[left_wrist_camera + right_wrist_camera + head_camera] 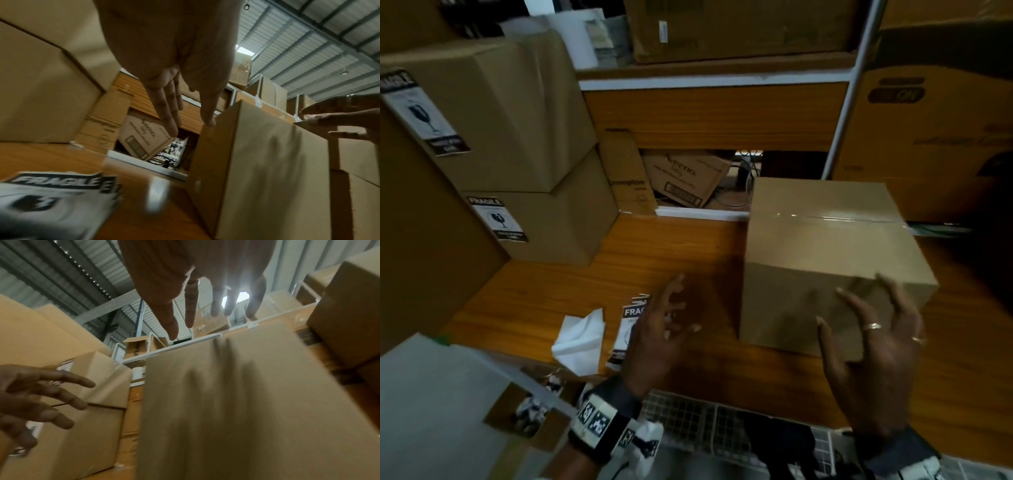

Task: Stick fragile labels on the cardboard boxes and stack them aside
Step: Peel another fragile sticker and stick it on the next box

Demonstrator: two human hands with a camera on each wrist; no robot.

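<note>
Unlabelled box (828,253) right on table (661,246); labelled stack (517,164) left; labels (628,329) between.

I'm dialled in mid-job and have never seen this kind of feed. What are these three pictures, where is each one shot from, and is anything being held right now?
There is no machine here: a person works with bare hands and wears three cameras. The big picture comes from the head, looking down at a wooden table. The other two come from the wrists, looking along the fingers.

The left hand and the right hand are both spread open and hold nothing. They hover close to a plain taped cardboard box, which shows no label on the faces in view.

Under the left hand lies a stack of fragile labels, beside a crumpled white backing paper. At the left stand two stacked boxes, each with a fragile label already on.
</note>
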